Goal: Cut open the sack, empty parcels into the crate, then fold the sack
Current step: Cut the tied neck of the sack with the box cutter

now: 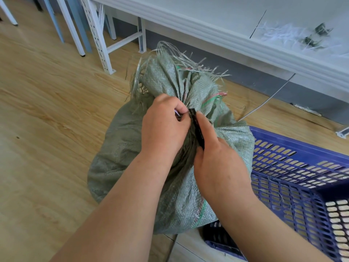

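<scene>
both bare forearms reached in from the bottom edge toward a full grey-green woven sack (132, 167) that stood on the wooden floor (47, 110), its right side touching a blue perforated crate (302, 176). the right hand (217, 163) had its grip curled around a slim black cutter (197, 129), the forefinger stretched along the tool, whose upper end met the gathered neck of the sack. the left hand (164, 125) was bunched right beside it, its grip pinched on something thin and pale at the neck, probably the tie, though what exactly it was could not be made out. above the two hands the sack's mouth (170, 72) stood bunched and closed, with frayed pale strands splaying out from the top and a streak of green and red thread in the weave. the crate sat to the right of the sack, and its bottom showed through the lattice. a thin grey cable (268, 101) ran across the floor beyond the crate. farther back stood a white surface (217, 17) on metal legs, carrying a heap of white strands (283, 33) and some small dark bits. white and grey furniture legs (75, 25) rose at the upper left.
</scene>
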